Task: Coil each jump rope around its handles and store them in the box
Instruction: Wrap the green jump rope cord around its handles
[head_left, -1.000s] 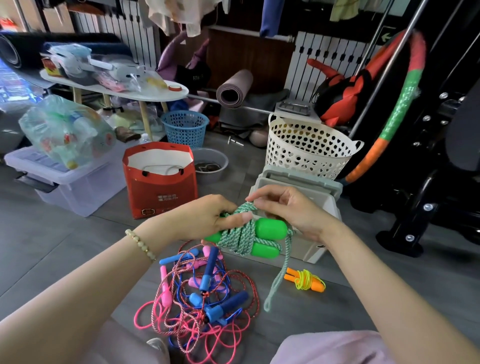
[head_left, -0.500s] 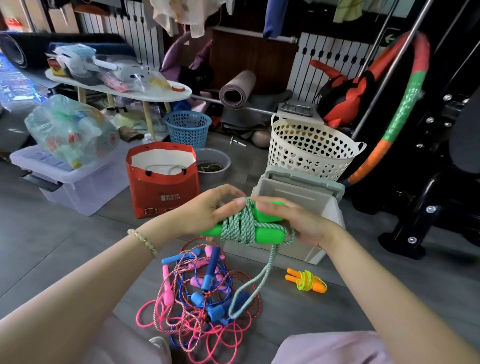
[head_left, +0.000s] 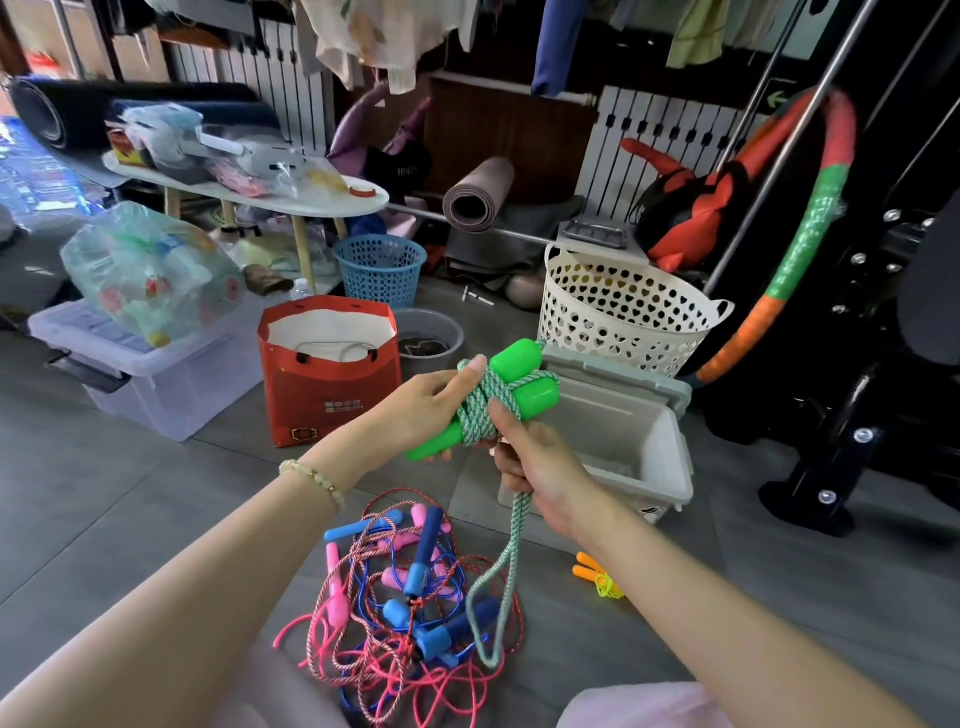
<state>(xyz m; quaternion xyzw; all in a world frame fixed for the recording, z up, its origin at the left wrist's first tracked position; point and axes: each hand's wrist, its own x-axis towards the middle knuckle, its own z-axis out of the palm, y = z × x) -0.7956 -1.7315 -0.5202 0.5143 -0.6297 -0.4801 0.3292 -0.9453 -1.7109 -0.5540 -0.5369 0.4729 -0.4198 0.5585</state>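
Two green handles (head_left: 535, 397) jut past left hand (head_left: 428, 415).

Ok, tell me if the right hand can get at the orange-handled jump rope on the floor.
Probably not yet: the right hand is busy gripping the green jump rope. The orange-handled jump rope lies uncovered on the floor near the box, so the way looks free once it lets go.
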